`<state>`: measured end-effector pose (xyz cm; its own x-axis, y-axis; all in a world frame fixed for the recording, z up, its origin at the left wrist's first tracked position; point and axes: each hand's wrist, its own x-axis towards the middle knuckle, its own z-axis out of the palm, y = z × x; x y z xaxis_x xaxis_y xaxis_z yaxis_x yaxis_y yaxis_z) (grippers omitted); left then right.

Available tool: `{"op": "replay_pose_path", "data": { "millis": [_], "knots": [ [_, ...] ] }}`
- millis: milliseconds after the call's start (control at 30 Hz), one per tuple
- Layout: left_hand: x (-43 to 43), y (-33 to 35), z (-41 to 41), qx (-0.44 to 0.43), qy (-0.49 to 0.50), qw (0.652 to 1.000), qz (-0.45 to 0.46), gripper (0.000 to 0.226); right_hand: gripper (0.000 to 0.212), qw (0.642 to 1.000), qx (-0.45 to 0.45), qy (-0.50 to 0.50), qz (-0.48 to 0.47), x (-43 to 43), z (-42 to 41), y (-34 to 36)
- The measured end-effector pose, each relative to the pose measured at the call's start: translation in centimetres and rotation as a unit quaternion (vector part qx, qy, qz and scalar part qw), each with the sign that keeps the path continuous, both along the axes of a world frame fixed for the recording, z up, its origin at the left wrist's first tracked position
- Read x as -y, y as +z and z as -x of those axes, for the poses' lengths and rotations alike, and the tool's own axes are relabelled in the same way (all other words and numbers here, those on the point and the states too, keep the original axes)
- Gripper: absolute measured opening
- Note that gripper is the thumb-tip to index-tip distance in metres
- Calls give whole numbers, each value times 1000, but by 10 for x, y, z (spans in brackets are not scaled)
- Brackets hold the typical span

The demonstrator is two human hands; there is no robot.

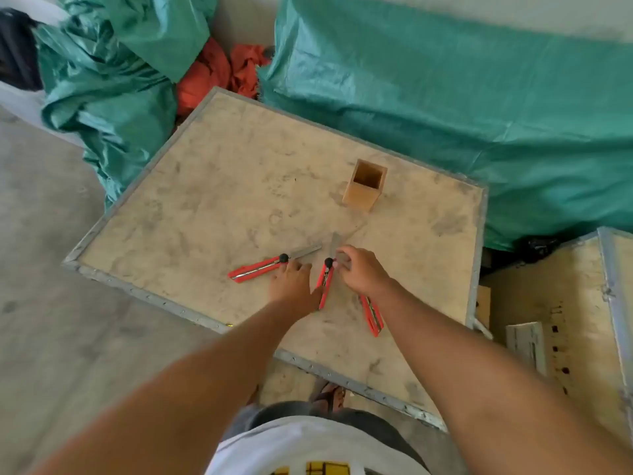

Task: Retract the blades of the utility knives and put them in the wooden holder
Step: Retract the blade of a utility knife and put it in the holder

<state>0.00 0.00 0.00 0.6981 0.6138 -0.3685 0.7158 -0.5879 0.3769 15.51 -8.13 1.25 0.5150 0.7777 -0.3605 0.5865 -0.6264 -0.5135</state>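
Head view, looking down on the worn table (212,186): nothing is finished yet. My wooden holder (365,184) stands upright toward the far side of the tabletop, and as far as I can see into its mouth it is empty — no knife in it.

Three red utility knives lie near my edge of the table. The left knife (260,268) has its blade out, pointing away to the right. The middle knife (325,282) also shows blade extended past its black slider knob. The right knife (372,314) is partly under my right forearm; I cannot tell the state of its blade.

My left hand (291,281) rests flat, fingers loosely apart, touching the table between the left and middle knives, near the left knife's knob — not clamped on anything. My right hand (359,270) has fingertips pinched together at the middle knife's knob end, just beside the blade; whether it truly grips the slider I cannot tell.

Judgement: first step in hand — retraction of the middle blade. Left to do: all retractions, all three placements.
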Motion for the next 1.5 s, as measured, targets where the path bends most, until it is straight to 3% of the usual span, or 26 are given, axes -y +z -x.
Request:
{"op": "replay_pose_path", "data": {
  "millis": [233,433,700,833,1067,1167,1500],
  "knots": [
    [38,-29,11,-30,34,998,36,57,46,999,-42,-29,14,-1,18,-26],
    [35,-35,9,20,44,997,55,28,40,993,-66,-95,11,-8,15,-38],
    [34,-31,22,56,37,994,83,46,10,954,-157,-246,-64,-8,20,-46],
    [20,-11,31,128,76,969,198,48,16,931,-202,-283,-115,-7,18,-24],
    [-2,29,39,190,94,913,348,55,18,928,-252,-224,-159,-3,3,16],
    [-19,84,38,271,66,894,351,56,19,912,-238,-224,-250,-7,1,83],
    [-33,110,27,348,128,837,403,51,23,950,-205,-108,-210,-2,15,126]
  ]
}}
